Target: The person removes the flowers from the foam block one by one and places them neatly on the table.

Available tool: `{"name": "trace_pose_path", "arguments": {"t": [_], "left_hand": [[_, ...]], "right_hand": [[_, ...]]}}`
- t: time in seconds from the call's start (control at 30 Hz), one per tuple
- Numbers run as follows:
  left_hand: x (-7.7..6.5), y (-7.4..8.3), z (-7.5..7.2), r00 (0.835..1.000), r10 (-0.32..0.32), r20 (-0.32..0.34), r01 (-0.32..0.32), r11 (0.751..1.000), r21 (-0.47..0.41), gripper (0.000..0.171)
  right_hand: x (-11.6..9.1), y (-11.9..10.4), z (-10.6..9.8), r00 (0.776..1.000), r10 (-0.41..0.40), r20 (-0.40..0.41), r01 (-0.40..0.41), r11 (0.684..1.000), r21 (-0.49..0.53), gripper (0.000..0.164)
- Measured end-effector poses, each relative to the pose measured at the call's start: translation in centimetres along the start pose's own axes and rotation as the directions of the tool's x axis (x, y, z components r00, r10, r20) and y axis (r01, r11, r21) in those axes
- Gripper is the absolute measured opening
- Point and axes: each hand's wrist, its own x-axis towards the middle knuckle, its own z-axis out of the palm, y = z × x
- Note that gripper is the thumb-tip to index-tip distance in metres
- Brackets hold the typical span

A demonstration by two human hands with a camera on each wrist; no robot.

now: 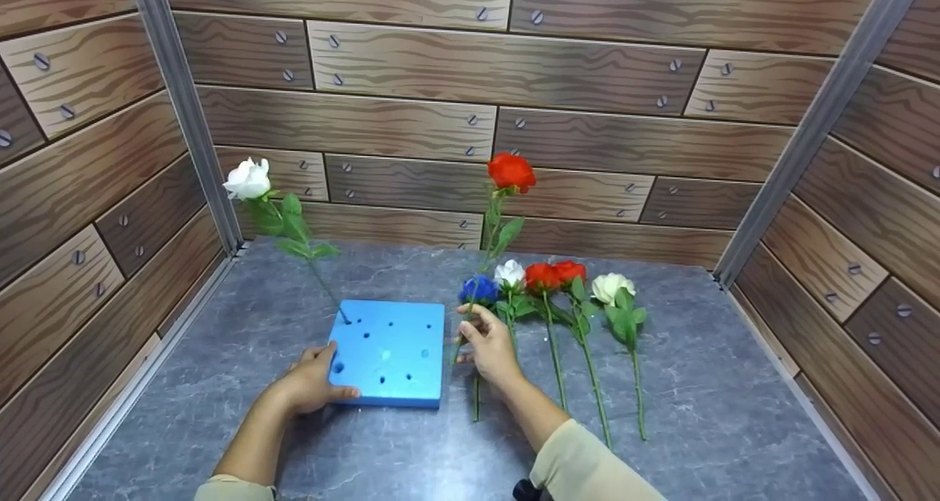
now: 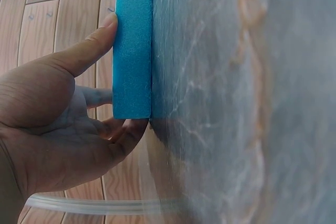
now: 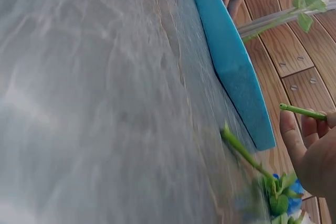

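A flat light-blue foam block with several holes lies on the table. My left hand holds its near left corner, the thumb along the upper edge and the other fingers round the side, as the left wrist view shows on the block. A white rose stands in a hole at the far left corner, leaning left. Just right of the block, my right hand pinches the stem of a red rose, its bloom up. The stem's cut end is off the table in the right wrist view.
Right of the block, a blue rose, a white rose, two red roses and a cream rose lie with stems toward me. Wood-patterned walls enclose the grey marbled table. A small black object sits near my right sleeve.
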Motion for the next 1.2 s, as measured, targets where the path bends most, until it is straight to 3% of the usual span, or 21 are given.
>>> {"name": "trace_pose_path", "arguments": {"t": [1.2], "left_hand": [[0.0, -0.1, 0.0, 1.0, -0.002, 0.015, 0.003, 1.0, -0.021, 0.115]], "right_hand": [[-2.7, -0.6, -9.5, 0.997, 0.082, -0.016, -0.083, 0.995, -0.053, 0.026]]}}
